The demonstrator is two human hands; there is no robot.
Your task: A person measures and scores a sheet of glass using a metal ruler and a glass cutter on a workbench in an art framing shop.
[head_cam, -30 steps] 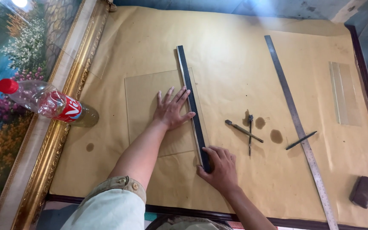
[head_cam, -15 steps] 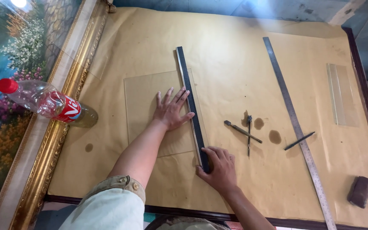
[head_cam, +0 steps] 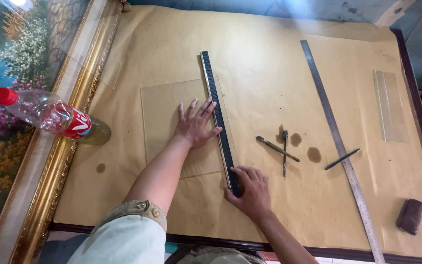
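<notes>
Left hand: flat and spread, palm down on the glass sheet, grasping nothing — I see its fingertips reaching the edge of the black straightedge.
Right hand: fingers curled over the near end of the black straightedge, pressing it onto the surface; I cannot tell whether it truly grips the bar or only pins it.
Glass sheet: clear, rectangular, lying flat on the brown paper, its right part running under the straightedge.
Black straightedge: lies lengthwise away from me across the glass, its far end past the sheet's far edge, its near end under my right hand.
Small tools: two thin metal tools crossed just right of the straightedge, with dark stains on the paper beside them — a third thin tool rests against the long steel ruler.
Steel ruler: runs diagonally along the right side of the surface, well apart from both hands.
Glass strip: narrow, clear, near the right edge.
Dark block: near right corner of the surface.
Plastic bottle: red cap, lying on its side across the gilt picture frame at the left.
</notes>
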